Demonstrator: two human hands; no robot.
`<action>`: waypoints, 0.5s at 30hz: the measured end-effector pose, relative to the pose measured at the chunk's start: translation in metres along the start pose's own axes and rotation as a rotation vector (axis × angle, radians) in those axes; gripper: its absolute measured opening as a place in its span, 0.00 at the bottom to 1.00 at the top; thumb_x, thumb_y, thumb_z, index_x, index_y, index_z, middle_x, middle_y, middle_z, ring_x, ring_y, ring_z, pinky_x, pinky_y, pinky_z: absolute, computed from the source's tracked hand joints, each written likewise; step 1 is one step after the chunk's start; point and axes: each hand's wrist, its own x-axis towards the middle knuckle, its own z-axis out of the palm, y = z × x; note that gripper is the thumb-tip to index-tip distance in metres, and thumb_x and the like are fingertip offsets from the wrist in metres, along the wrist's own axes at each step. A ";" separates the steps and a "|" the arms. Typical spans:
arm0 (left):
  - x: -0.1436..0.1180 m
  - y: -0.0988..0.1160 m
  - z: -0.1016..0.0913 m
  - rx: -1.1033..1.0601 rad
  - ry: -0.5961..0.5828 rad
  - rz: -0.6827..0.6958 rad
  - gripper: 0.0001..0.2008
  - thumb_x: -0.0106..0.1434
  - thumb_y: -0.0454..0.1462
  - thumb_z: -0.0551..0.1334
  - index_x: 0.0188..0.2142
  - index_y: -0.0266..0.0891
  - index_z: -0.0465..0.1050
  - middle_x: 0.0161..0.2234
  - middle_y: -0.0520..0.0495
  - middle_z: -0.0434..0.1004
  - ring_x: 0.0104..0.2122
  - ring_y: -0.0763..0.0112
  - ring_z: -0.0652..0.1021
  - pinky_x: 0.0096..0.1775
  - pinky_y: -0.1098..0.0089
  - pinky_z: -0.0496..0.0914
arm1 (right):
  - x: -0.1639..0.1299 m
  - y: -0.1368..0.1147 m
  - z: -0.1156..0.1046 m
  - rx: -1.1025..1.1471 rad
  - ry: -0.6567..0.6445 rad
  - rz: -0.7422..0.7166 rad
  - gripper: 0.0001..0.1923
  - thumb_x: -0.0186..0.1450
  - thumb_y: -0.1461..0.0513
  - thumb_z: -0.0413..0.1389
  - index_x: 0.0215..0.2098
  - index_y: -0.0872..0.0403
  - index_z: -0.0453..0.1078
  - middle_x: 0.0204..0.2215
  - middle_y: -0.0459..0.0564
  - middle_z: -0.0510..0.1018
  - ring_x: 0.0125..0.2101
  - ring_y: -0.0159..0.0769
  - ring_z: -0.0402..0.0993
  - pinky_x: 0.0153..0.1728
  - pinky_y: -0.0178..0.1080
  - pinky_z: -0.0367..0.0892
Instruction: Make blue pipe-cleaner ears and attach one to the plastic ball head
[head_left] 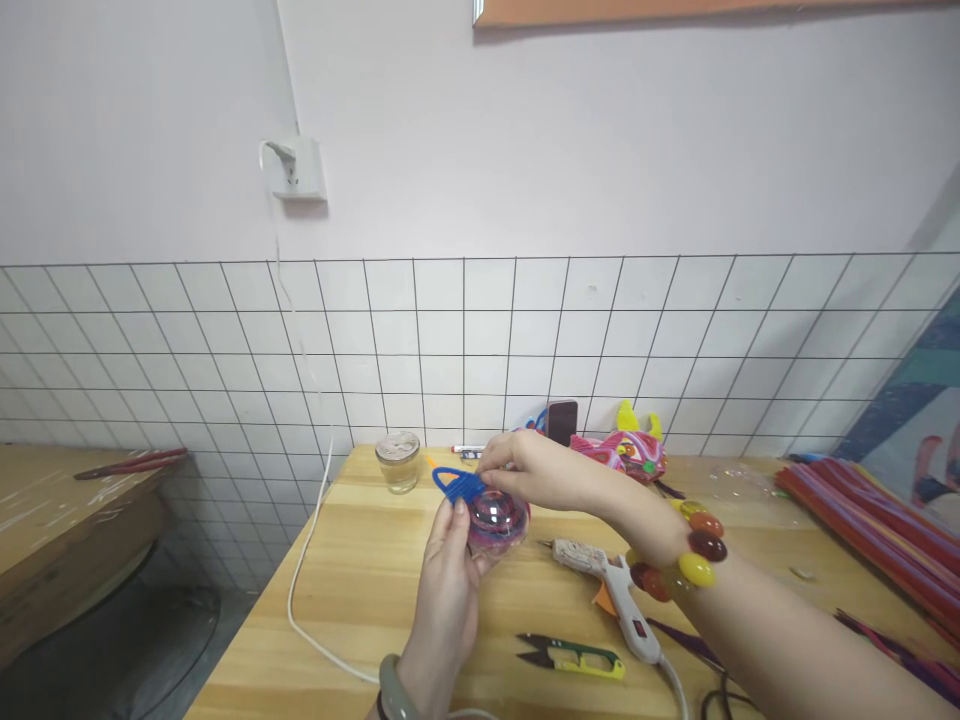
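My left hand (451,590) grips a clear, rounded plastic dome (499,520) with pink, purple and dark coils showing through it. At the dome's upper left sits a blue, fuzzy pipe-cleaner piece (459,484), bent into a pointed loop with rows of strands. My left thumb rests against its lower edge. From the right, my right hand (536,468) reaches over the dome, its fingers pinched at the right end of the blue piece. The right fingertips partly cover that end. Both hands are above the wooden table (352,590).
A white glue gun (626,605) and yellow-green thread snips (574,657) lie near my right forearm. Behind stand a lidded glass jar (398,462), a phone (562,422) and a pink fuzzy figure (626,450). Pipe-cleaner bundles (862,530) lie right; a white cord (300,590) runs left.
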 end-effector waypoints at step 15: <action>0.001 0.002 0.001 0.042 0.001 0.035 0.19 0.62 0.41 0.53 0.53 0.46 0.60 0.50 0.43 0.69 0.49 0.60 0.69 0.46 0.58 0.68 | -0.039 0.014 0.021 0.227 0.281 0.043 0.14 0.62 0.64 0.52 0.46 0.53 0.69 0.42 0.52 0.74 0.44 0.37 0.67 0.47 0.40 0.62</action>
